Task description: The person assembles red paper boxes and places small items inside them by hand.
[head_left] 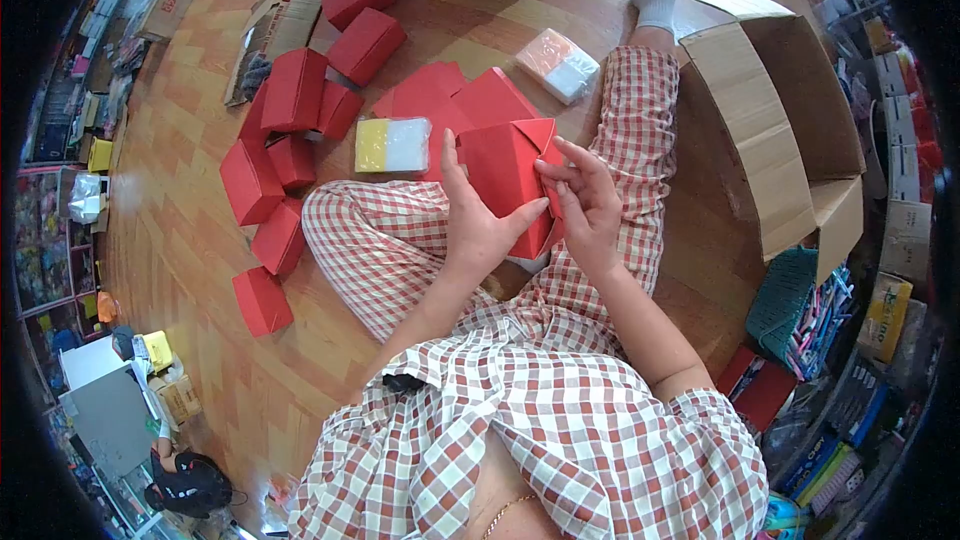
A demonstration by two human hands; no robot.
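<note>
A folded red paper box (500,165) is held up over my lap. My left hand (478,222) grips its near left side, with the thumb on the front and the index finger raised along the edge. My right hand (590,205) pinches at the flap on the box's right end, fingertips pressed to the red paper. Just beyond the box lie flat red sheets (420,90). A plastic-wrapped yellow and white pack (392,146) sits by my left hand, and an orange and white pack (558,65) is farther out.
Several finished red boxes (293,90) are strewn on the floor to the left. A large open cardboard box (745,130) stands right of my outstretched leg, near a teal basket (780,300) of pens. Flattened cardboard (283,35) lies far left. Stocked shelves line both sides.
</note>
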